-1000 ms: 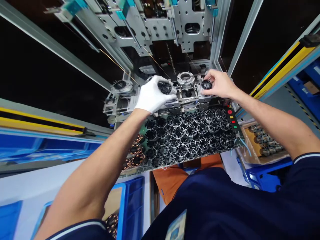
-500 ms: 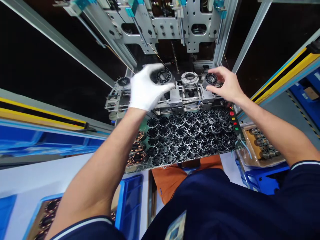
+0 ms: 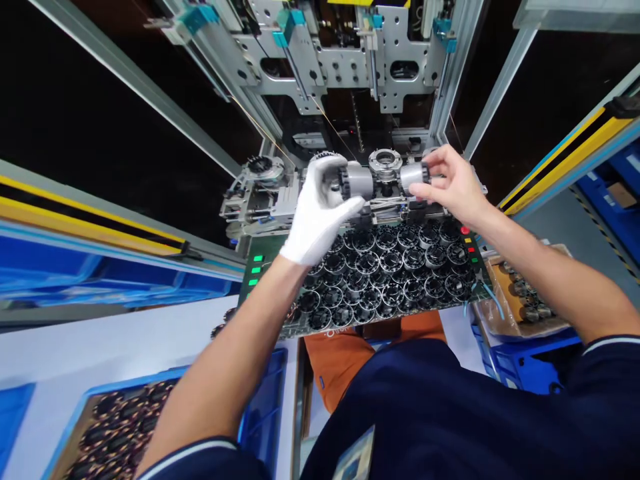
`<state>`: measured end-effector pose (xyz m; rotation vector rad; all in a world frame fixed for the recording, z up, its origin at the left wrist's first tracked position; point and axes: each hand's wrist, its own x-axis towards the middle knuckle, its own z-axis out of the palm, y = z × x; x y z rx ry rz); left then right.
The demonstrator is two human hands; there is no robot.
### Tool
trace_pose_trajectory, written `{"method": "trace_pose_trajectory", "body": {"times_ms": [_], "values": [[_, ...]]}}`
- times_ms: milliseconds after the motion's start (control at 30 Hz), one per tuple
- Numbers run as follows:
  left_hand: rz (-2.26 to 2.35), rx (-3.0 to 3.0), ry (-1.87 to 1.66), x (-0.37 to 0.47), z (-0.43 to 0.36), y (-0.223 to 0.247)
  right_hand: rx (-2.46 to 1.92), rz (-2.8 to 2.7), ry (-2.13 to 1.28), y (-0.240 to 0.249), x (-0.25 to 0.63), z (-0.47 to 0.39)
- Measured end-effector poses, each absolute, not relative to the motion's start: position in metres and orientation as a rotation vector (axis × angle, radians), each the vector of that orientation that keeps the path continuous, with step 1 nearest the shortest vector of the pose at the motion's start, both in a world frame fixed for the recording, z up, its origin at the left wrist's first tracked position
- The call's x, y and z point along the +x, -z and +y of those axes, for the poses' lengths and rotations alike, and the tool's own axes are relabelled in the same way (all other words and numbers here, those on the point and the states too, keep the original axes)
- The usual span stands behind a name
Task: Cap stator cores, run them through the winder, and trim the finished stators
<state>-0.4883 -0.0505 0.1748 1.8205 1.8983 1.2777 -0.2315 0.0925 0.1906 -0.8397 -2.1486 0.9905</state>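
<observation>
Filling the near edge, a dark blue shirt (image 3: 430,413) carries a badge (image 3: 354,460), and at its left a blue tray (image 3: 75,421) full of copper-wound rings (image 3: 120,433) sits on a white worktop (image 3: 170,333). Past an orange cloth (image 3: 335,367) comes a green worktop (image 3: 273,248), where black-toothed rings (image 3: 391,260) stand close together in rows. Green buttons (image 3: 256,270) glow along its left side; a red button (image 3: 465,231) and blue-handled pliers (image 3: 493,297) are at its right, with a carton (image 3: 505,323) of metal parts (image 3: 525,287) just beyond that side. Over the far edge, the white-gloved left hand (image 3: 345,183) is curled in a wide C, its fingers and thumb round the left cylinder (image 3: 359,181), which lies tipped sideways, its black toothed end toward the palm. The bare right hand (image 3: 425,177) is partly closed, the thumb below and fingertips at the black rim of the right cylinder (image 3: 412,175), also on its side. Between and behind the two cylinders is a round metal holder (image 3: 385,160) on the machine (image 3: 330,67). Thin wires (image 3: 250,117) slant down from rods (image 3: 295,73) under teal blocks (image 3: 283,37).
</observation>
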Motion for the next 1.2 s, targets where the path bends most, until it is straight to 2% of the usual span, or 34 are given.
{"method": "trace_pose_trajectory", "body": {"times_ms": [167, 267, 567, 1200], "values": [[1.213, 1.488, -1.804, -0.444, -0.113, -0.185, -0.632, -1.928, -1.438, -0.232, -0.223, 0.0], [0.957, 1.44, -1.924, -0.437, -0.13, -0.188, -0.553, -1.783, -1.629, -0.247, -0.22, -0.026], [0.987, 1.756, -1.808, -0.447, -0.15, -0.203, -0.524, -1.739, -1.707, -0.256, -0.208, -0.043], [1.158, 1.652, -1.728, -0.437, -0.146, -0.208, -0.601, -1.778, -1.691, -0.25, -0.202, -0.032]]}}
